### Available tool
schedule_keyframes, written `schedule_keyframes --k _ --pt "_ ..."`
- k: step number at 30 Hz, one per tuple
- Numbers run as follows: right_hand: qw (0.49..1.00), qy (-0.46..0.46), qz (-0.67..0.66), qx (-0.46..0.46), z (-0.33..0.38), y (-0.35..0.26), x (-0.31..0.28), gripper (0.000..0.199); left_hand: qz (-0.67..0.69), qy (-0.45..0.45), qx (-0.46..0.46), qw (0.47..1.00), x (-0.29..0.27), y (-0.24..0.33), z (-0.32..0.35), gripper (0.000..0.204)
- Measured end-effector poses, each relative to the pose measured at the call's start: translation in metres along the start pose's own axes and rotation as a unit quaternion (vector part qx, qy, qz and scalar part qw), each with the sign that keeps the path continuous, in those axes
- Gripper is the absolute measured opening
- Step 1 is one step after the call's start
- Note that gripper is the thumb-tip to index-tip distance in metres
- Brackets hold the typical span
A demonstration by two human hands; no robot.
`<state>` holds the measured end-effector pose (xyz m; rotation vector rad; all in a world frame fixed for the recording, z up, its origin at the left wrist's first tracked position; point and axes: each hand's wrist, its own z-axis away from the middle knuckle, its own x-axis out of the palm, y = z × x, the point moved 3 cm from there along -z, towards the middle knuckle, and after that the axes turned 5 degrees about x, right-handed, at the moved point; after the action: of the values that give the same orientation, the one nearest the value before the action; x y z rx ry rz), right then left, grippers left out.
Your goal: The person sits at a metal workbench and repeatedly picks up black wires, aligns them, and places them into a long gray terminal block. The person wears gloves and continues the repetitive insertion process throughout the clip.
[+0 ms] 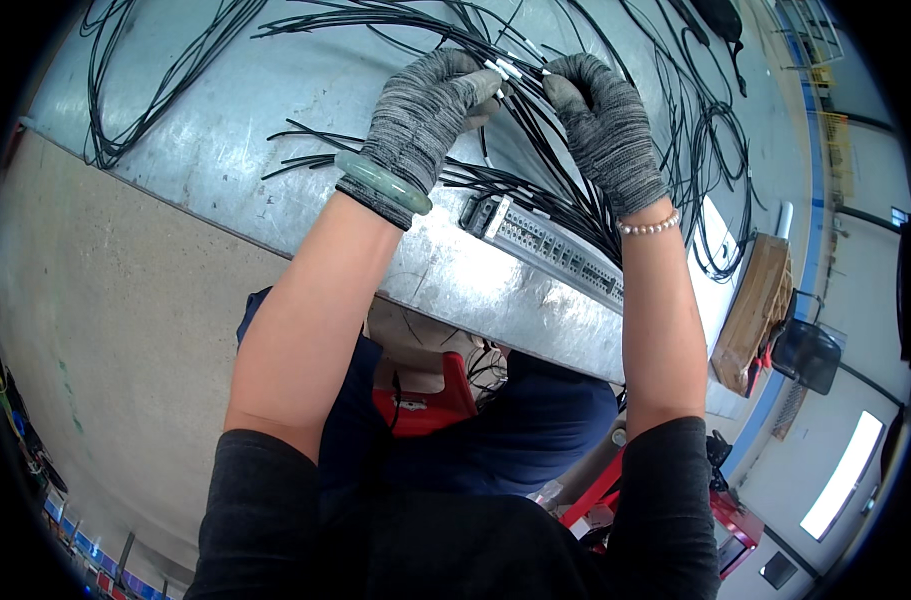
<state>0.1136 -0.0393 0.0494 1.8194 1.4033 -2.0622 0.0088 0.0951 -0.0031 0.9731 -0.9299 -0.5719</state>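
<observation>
Both grips are closed on the same bundle of thin black wires (535,120): the left hand (420,115) pinches it from the left, the right hand (605,125) from the right, each in a grey knit glove. White sleeved wire tips (507,68) sit in the gap between the two sets of fingertips, touching them.

Nearest the body, the desk (275,160) edge runs diagonally from upper left to lower right. Just beyond that edge lies a grey terminal block (550,245), long axis parallel to the edge, directly below the right wrist.

From the block the wires rise up and away to the hands, so their long axis runs from lower right to upper left (fanning out past the left hand). The tips therefore lie at the grips themselves, not apart from them; both hands are equally near.

Farther out, loose black cable loops (710,150) lie on the desk to the right, and more cable (145,90) at far left.
</observation>
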Motion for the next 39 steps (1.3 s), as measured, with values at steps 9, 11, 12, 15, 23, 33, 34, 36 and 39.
schedule_keyframes --k 9,11,12,15,23,33,34,36,39 --pt "0.999 0.004 0.01 -0.031 0.01 -0.015 -0.008 0.016 0.081 0.03 -0.017 0.996 0.002 -0.005 -0.003 0.023" --pt "0.993 0.047 0.075 -0.081 0.013 -0.022 -0.011 0.015 0.102 0.034 -0.017 0.994 0.002 -0.006 -0.003 0.025" --pt "0.987 0.057 0.109 -0.102 0.015 -0.026 -0.012 0.015 0.112 0.036 -0.017 0.993 0.002 -0.007 -0.003 0.026" --pt "0.974 0.067 0.166 -0.142 0.024 -0.035 -0.013 0.014 0.121 0.036 -0.028 0.992 0.003 -0.005 -0.003 0.027" --pt "0.998 0.022 0.055 -0.018 0.017 -0.027 -0.009 0.022 0.103 0.011 -0.015 0.995 0.0 -0.005 -0.004 0.022" --pt "0.996 -0.083 0.004 0.038 -0.01 -0.02 -0.004 0.021 0.033 -0.009 -0.008 0.999 0.002 0.002 -0.002 0.024" --pt "0.996 -0.078 0.01 0.035 -0.011 -0.02 -0.004 0.021 0.038 -0.011 -0.005 0.999 0.001 0.002 -0.002 0.024" --pt "0.997 -0.067 0.025 0.032 -0.01 -0.021 -0.004 0.02 0.051 -0.017 0.001 0.999 0.001 0.0 -0.004 0.025" --pt "0.996 -0.073 0.002 0.041 -0.009 -0.02 -0.001 0.019 0.033 -0.003 0.012 0.999 0.002 0.001 -0.001 0.025"
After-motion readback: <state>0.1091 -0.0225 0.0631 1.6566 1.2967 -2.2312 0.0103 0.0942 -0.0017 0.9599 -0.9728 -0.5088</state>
